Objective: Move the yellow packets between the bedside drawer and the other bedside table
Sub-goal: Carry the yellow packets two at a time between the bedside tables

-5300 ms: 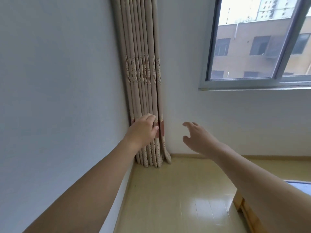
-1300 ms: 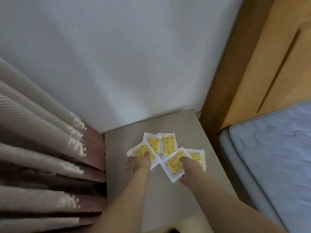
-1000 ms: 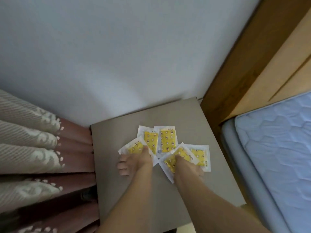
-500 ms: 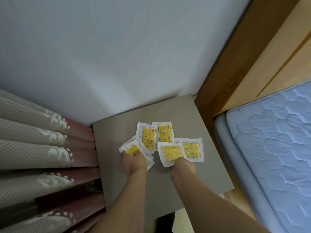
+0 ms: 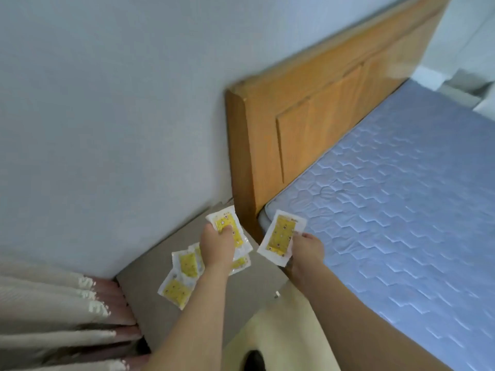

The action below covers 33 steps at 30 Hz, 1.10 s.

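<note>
The left hand (image 5: 216,247), low in the middle of the frame, holds one yellow packet (image 5: 229,232) lifted above the grey tabletop (image 5: 150,295); its grip is pinched on the packet, the thumb lying over the yellow face and the fingers hidden behind it. The packet stands tilted, its upper corner pointing toward the wall (image 5: 107,103).

Just to the right, the right hand (image 5: 305,250) holds a second yellow packet (image 5: 281,236), its grip also pinched on the packet's lower right edge. This packet hangs in front of the corner where the wooden headboard (image 5: 308,124) meets the blue quilted mattress (image 5: 401,210), apart from the first packet.

Three or so more yellow packets lie flat on the tabletop beneath and left of the left forearm: one nearest the lower left (image 5: 175,289), one above it (image 5: 187,263), partly overlapping, and one peeking out under the left hand (image 5: 239,263). How many lie there in all cannot be told, since the arm covers part of the pile.

A beige curtain (image 5: 48,311) with a reddish hem fills the lower left corner, touching the tabletop's left edge. Pale yellow floor (image 5: 267,330) shows between the two forearms at the bottom.
</note>
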Each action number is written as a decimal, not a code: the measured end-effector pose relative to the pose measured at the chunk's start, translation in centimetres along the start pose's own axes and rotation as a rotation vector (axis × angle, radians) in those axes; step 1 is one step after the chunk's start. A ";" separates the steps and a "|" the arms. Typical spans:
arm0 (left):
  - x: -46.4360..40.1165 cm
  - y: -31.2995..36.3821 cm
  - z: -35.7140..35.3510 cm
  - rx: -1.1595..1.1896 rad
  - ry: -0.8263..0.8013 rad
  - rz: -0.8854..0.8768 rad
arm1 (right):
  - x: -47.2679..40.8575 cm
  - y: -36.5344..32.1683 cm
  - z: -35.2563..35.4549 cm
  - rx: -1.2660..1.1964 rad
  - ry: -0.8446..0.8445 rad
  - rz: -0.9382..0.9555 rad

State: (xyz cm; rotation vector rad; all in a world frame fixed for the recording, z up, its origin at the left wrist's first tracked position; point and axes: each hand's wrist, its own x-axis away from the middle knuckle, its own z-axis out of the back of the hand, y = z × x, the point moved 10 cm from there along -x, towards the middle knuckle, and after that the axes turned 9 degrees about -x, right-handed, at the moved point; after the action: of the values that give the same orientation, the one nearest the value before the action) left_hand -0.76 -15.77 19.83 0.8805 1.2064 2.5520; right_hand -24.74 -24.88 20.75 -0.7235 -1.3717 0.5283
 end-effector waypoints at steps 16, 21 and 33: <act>52.4 19.1 -30.7 -0.139 -0.650 -0.791 | 11.3 -13.8 62.0 -0.142 0.726 0.509; 74.3 14.4 -40.3 -0.151 -0.922 -0.922 | 18.6 -6.9 83.5 -0.291 0.977 0.513; 117.8 -2.1 -54.2 -0.349 -1.489 -1.158 | 32.7 10.0 118.6 -0.592 1.388 0.338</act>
State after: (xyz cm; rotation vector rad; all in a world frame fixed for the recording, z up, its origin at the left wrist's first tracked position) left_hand -127.69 -2.20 42.67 1.0844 0.4170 0.6911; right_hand -136.47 23.44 40.94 -1.4305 -0.0506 -0.2030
